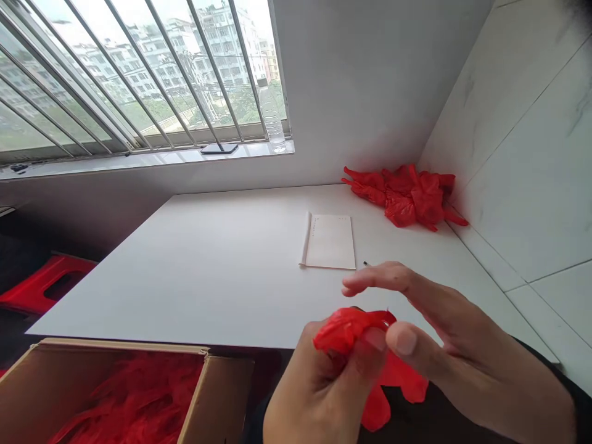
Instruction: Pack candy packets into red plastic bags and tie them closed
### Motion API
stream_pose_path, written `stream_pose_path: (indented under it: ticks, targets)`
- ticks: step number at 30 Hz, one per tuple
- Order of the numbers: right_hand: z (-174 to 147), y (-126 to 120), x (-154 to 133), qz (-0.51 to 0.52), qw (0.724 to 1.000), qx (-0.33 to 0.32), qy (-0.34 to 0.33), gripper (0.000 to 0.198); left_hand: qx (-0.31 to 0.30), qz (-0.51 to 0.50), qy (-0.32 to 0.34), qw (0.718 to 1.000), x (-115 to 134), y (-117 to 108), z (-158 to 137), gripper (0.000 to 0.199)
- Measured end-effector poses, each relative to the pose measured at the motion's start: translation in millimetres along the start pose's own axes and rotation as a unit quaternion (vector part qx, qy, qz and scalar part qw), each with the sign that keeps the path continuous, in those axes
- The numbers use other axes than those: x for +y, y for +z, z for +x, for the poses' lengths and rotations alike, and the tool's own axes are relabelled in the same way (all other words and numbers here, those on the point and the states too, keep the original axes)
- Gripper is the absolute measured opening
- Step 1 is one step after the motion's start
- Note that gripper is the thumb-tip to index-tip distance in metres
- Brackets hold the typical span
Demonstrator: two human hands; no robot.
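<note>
At the lower right, over the near edge of the table, my left hand (319, 394) is closed around a crumpled red plastic bag (349, 327). The thumb presses on top of it, and loose ends of the thin red plastic hang below the fist. My right hand (462, 345) is just to the right, fingers stretched out and thumb apart from them. Its thumb tip is close to the bag; whether it touches the plastic I cannot tell. Part of the bag is hidden inside my left hand.
A white table (222, 246) bears a notepad (330, 242), a partly covered pen (365, 263) and a heap of red plastic bags (416, 194). An open cardboard box (222, 394) of red plastic stands lower left, near a red stool (46, 283). A bottle (272, 117) and phone (219, 148) rest on the sill.
</note>
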State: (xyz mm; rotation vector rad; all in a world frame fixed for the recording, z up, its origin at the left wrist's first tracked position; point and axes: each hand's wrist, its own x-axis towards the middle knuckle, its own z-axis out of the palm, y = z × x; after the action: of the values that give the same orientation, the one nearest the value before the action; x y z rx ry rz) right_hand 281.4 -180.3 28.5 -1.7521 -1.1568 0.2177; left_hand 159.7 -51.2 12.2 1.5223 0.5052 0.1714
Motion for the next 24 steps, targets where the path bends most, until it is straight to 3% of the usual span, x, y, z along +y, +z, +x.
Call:
stream_pose_path:
  ticks: [4,6,9,12,20,24]
  targets:
    - [10.5,-4.0,10.3,0.052,0.997,-0.001,0.052,0.011,-0.101,-0.102,0.01,0.99,-4.7,-14.2,26.7,0.037]
    - [12.7,-4.9,11.5,0.074,0.995,0.016,0.065,0.013,-0.131,-0.144,0.007,0.981,-5.4,-16.2,37.7,0.036]
    - [11.2,-5.8,10.4,0.103,0.99,0.061,0.073,0.013,-0.153,-0.212,-0.006,0.965,-4.0,-17.6,48.4,0.029]
    - [7.7,-6.3,9.8,0.116,0.989,0.067,0.066,0.01,-0.159,-0.258,-0.025,0.953,0.6,-20.7,53.4,0.035]
    - [3.7,-0.6,18.1,0.057,0.998,-0.013,0.024,0.012,-0.143,-0.158,0.07,0.975,0.3,-25.2,67.0,0.016]
    - [9.0,3.3,32.9,-0.032,0.998,0.046,-0.025,0.022,-0.152,-0.133,0.094,0.975,-1.1,-24.5,73.6,0.025]
